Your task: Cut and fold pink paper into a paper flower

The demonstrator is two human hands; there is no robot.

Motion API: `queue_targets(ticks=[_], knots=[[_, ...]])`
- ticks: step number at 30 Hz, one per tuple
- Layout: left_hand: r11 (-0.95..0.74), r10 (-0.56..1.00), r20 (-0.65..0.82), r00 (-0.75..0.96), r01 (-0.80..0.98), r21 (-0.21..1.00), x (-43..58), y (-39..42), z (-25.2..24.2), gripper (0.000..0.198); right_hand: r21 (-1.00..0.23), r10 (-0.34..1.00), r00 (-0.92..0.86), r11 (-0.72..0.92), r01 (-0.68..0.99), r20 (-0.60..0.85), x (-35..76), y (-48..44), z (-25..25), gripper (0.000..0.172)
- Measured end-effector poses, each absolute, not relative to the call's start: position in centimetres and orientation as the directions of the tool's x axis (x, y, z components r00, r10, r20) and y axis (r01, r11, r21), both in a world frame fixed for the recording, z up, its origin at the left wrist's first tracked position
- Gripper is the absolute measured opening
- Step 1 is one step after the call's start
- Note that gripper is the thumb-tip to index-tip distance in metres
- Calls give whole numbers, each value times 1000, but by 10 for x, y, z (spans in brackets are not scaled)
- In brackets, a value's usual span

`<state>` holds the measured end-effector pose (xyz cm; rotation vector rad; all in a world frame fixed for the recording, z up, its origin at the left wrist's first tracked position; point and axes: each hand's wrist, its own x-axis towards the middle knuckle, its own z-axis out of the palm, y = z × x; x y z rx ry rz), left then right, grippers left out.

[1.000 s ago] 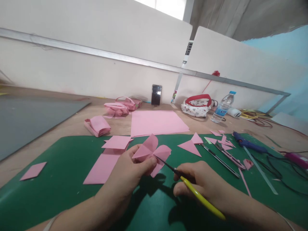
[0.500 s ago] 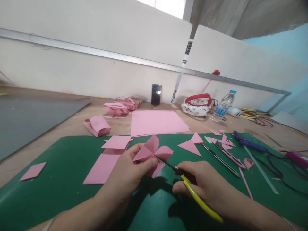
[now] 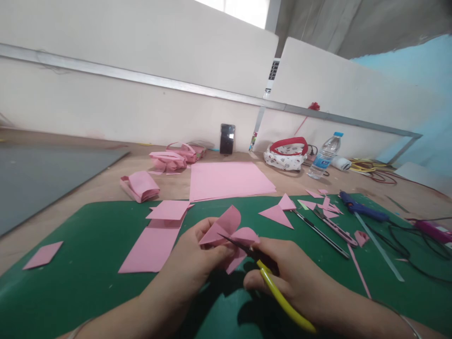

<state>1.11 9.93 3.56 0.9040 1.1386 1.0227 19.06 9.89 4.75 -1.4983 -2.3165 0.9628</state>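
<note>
My left hand (image 3: 208,249) pinches a folded pink paper shape (image 3: 226,223) with curved petal-like flaps. Around a slim tool with a yellow handle (image 3: 282,296) and a dark pointed tip, the fingers of my right hand (image 3: 282,263) are closed. The tip lies across the front of the pink shape, near my left thumb. Whether the tool is a pair of scissors or pliers I cannot tell, as my right hand covers its middle. Both hands are above the green cutting mat (image 3: 88,292).
Pink paper squares (image 3: 151,249) lie left of my hands, with a paper stack (image 3: 229,181) behind. To the right are paper scraps (image 3: 277,214), a pen (image 3: 321,235), a craft knife (image 3: 335,226), and a corded blue glue gun (image 3: 363,207). A water bottle (image 3: 325,157) stands farther back.
The tool's tip has come out from between the flaps and moved left across the paper. The pink shape has tilted and dropped slightly, and my right hand has shifted left.
</note>
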Motion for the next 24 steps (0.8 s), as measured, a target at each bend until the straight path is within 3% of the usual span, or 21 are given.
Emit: queue_targets(ticks=[12,20,24], knots=[[316,946,-282,159,-263,911,10,101,30,29,-682,866,-487,289,672,-112,189,99,43,25],[327,943,-300,146,-219,919,8,98,33,25,-672,873,-480,302,676,-91,190,101,44,24],[307,949,-281,144,-210,928,8,98,33,23,-691,864,-498,317,650,-71,191,103,43,35]])
